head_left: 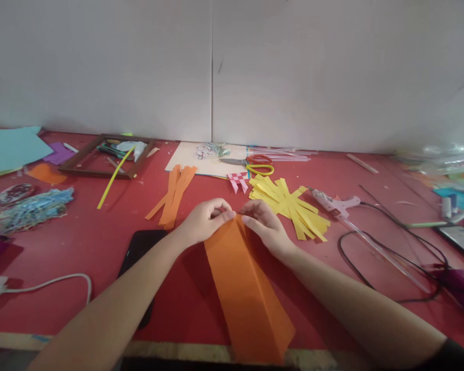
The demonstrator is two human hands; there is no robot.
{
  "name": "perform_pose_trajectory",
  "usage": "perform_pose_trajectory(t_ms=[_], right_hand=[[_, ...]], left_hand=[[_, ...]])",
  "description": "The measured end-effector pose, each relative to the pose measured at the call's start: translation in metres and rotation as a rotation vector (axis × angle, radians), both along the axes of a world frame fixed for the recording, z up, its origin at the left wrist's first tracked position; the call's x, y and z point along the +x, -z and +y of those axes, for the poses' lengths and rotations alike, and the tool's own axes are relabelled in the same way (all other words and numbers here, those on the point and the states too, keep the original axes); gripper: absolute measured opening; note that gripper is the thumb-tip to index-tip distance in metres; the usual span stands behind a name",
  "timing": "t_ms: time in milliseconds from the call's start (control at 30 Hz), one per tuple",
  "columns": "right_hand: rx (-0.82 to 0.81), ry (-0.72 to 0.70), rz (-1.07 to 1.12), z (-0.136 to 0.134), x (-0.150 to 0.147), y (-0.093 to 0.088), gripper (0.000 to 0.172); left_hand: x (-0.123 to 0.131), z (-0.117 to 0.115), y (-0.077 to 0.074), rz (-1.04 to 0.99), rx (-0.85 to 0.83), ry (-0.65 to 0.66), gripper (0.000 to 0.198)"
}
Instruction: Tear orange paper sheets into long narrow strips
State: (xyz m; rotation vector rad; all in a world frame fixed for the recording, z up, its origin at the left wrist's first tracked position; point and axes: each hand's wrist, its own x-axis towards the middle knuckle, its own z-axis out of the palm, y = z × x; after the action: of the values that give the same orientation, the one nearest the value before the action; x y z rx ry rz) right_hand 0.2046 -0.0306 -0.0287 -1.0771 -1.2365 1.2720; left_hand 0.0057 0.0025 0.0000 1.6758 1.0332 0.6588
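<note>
A long piece of orange paper (239,278) with a crease along its length hangs toward me over the table's front edge. My left hand (209,219) pinches its far end between thumb and fingers. On the same end, just to the right, my right hand (268,224) is also closed with thumb against fingers. Beyond my left hand lie several cut orange paper strips (175,198). A fanned pile of yellow paper strips (290,206) rests past my right hand. Between them is a small pink and white woven paper piece (237,181).
Scissors (260,169) lie on a cream sheet (181,159) at the back. To the right, a glue gun (334,203) trails its black cord (342,247). A black phone (139,252) sits under my left forearm. A brown frame (96,172) holds small tools.
</note>
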Motion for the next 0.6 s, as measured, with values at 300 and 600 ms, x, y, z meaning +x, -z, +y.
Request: perform_pose_trajectory(t_ms=[300, 600], right_hand=[[0.027, -0.221, -0.186, 0.001, 0.005, 0.009, 0.027], [-0.100, -0.155, -0.090, 0.001, 0.001, -0.001, 0.029]], left_hand=[[0.003, -0.003, 0.000, 0.092, 0.021, 0.116, 0.030], [0.003, -0.002, 0.000, -0.008, -0.007, 0.063, 0.030]])
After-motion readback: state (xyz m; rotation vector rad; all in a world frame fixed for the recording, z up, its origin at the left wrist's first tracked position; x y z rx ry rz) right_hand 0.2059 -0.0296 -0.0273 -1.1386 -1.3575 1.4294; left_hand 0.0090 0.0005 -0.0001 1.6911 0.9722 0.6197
